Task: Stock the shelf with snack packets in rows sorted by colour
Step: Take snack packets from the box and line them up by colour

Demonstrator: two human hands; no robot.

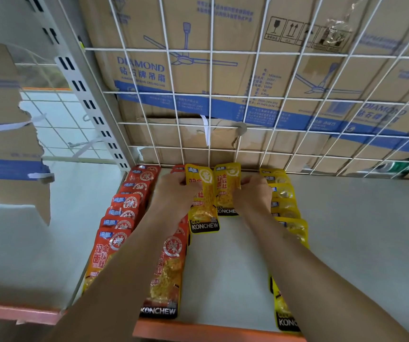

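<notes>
**A:** What's the surface and the room like?

**B:** A flat, pale grey shelf (346, 230) with an orange lip (198, 328) at the front. A white wire grid (257, 95) closes the back, and a slotted metal post (85, 95) stands at its left end. Printed cardboard boxes (149, 77) are stacked behind the wire.

**A:** And the packets?

**B:** Glossy flat pouches, each with a black band along the bottom. The left hand (173, 191) has its fingers (183, 181) curled on a yellow pouch (203, 218). The right hand (255, 193) grips a second pouch (225, 193), also yellow. The two sit side by side between the hands with their edges touching and their tops close to the grid.

**A:** What's around the fingers?

**B:** Left of the left fingers, two red rows (124, 218) run from grid to lip, overlapping like shingles. The left forearm crosses the inner one. Just right of the right fingers lies a yellow row (287, 208), overlapped the same way and partly hidden under the right forearm.
</notes>
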